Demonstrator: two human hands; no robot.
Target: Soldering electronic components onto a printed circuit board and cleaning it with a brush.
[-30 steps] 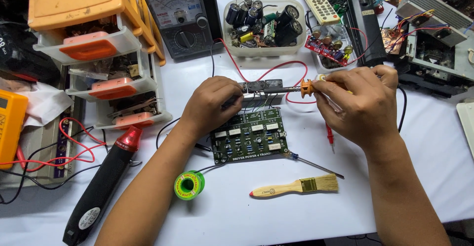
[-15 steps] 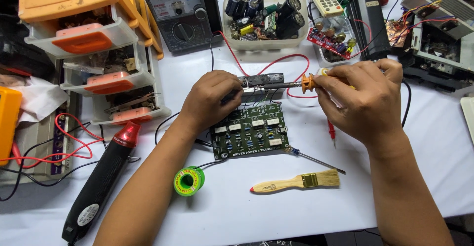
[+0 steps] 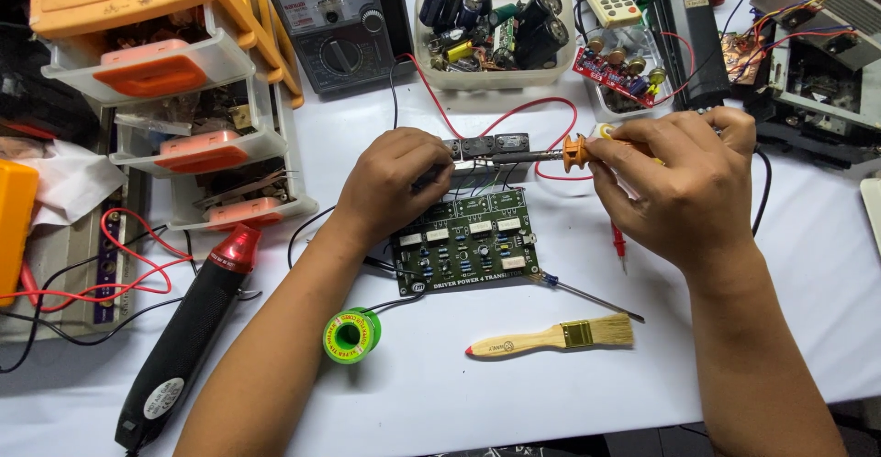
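A dark green circuit board [image 3: 468, 239] lies on the white table [image 3: 551, 393] in the middle. My left hand [image 3: 393, 182] rests at its far left corner, fingers curled down onto the board's edge and the black parts [image 3: 485, 148] wired behind it. My right hand [image 3: 684, 186] grips a soldering iron [image 3: 560, 153] by its orange collar, the metal tip pointing left at those black parts. What the left fingers pinch is hidden.
A green solder spool [image 3: 352, 336], a wooden-handled brush [image 3: 551, 337] and a thin screwdriver [image 3: 587, 295] lie near the board. A black and red heat gun [image 3: 188, 338] lies left. Orange drawers [image 3: 174, 99], an analog meter [image 3: 338, 21] and a tub of capacitors [image 3: 496, 26] stand behind.
The view has shifted slightly. Both hands stay at the far edge of the board, the iron tip still pointing left at the black parts.
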